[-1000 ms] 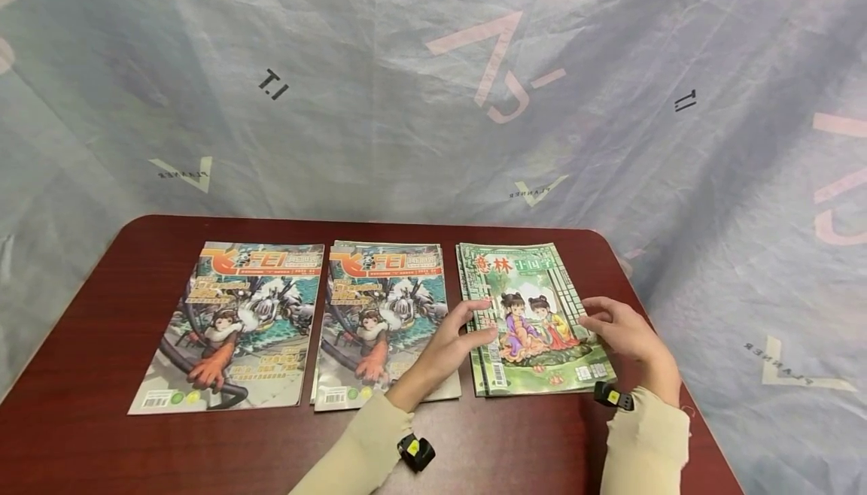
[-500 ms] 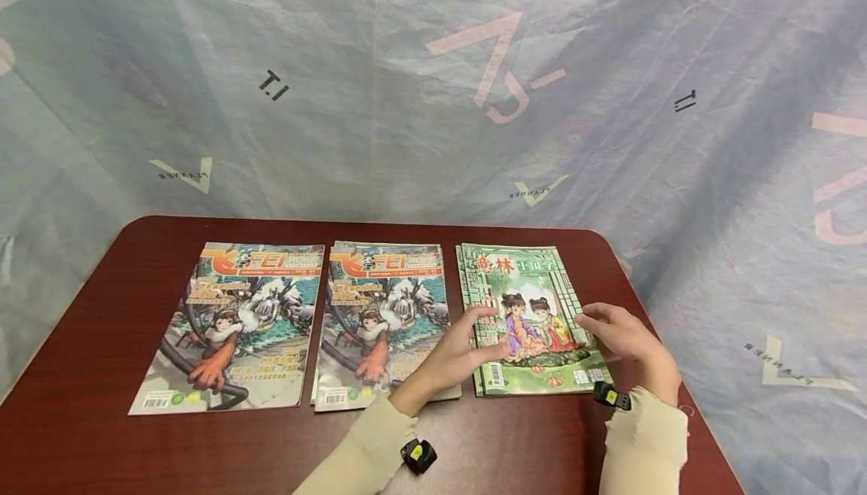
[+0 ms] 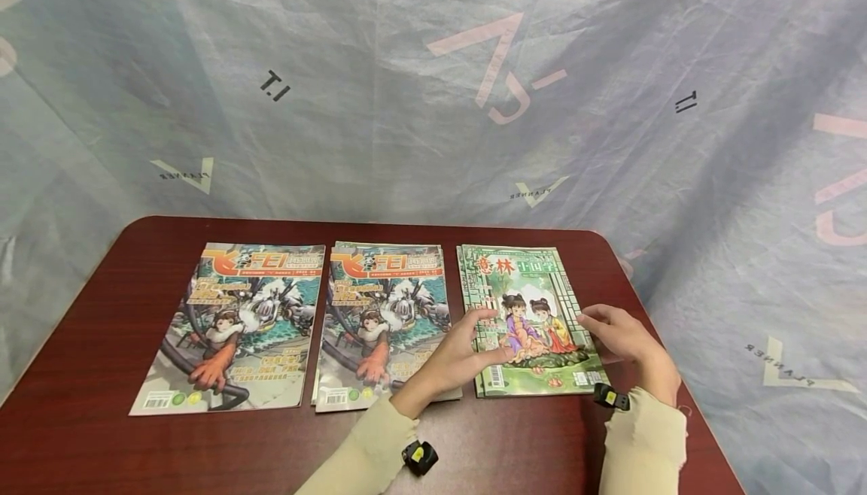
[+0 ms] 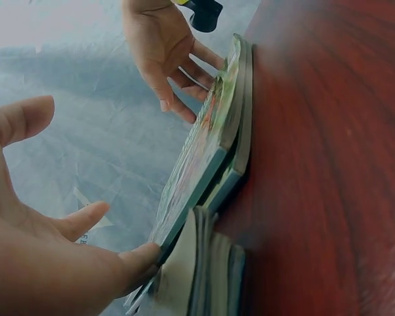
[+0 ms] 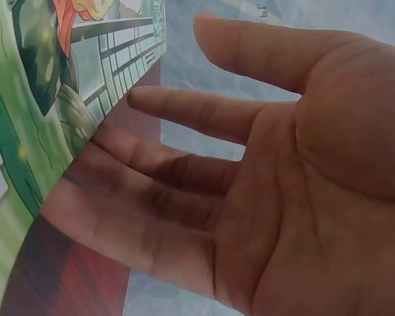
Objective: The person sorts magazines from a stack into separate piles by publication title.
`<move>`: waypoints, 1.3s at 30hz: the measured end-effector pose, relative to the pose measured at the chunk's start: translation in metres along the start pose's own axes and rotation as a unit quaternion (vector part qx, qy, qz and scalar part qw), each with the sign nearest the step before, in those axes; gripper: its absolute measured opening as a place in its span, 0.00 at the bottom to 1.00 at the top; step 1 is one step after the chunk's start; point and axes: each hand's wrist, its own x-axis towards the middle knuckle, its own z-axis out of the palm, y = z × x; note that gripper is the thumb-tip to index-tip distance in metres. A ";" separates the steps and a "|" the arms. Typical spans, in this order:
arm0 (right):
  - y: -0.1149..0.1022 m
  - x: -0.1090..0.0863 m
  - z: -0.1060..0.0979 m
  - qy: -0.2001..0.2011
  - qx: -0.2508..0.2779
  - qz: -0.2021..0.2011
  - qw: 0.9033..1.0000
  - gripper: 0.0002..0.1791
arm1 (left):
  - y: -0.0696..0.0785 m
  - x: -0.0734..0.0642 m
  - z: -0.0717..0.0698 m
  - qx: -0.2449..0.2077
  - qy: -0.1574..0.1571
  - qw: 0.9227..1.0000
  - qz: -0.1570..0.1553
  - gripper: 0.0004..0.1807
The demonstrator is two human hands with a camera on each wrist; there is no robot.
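A green magazine (image 3: pixel 542 277) with two cartoon figures on its cover lies on top of another magazine, whose edge peeks out at the left. Beside its left edge is my left hand (image 3: pixel 455 353), thumb raised over the cover and fingers extended. In the left wrist view, a finger of the left hand (image 4: pixel 59 263) touches the spine side of the top magazine (image 4: pixel 194 168), and a gap shows between the two. Along the right edge lies my right hand (image 3: pixel 626 341). Straight fingers of the right hand (image 5: pixel 270 171) meet that edge in the right wrist view, with the thumb apart.
To the left, a stack of magazines (image 3: pixel 382 284) with a robot cover lies partly behind my left forearm. Farther left is a matching magazine (image 3: pixel 237 329). All lie on the dark red table (image 3: pixel 223 450), with a grey printed cloth (image 3: pixel 379 104) hanging behind.
The top green magazine has shifted slightly to the right and toward me. My left hand has moved a little right, its thumb farther over the cover. The right hand has barely moved.
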 end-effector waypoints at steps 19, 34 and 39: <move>-0.044 0.001 0.020 0.094 -0.120 -0.101 0.983 0.28 | 0.010 -0.010 -0.031 -0.007 0.006 1.000 0.007 0.42; -0.103 0.002 0.056 0.123 -0.085 -0.178 0.973 0.27 | 0.018 -0.033 -0.085 0.053 0.114 0.992 -0.001 0.38; -0.117 0.006 0.074 0.138 -0.065 -0.192 0.969 0.27 | 0.015 -0.042 -0.107 0.062 0.162 0.984 -0.027 0.30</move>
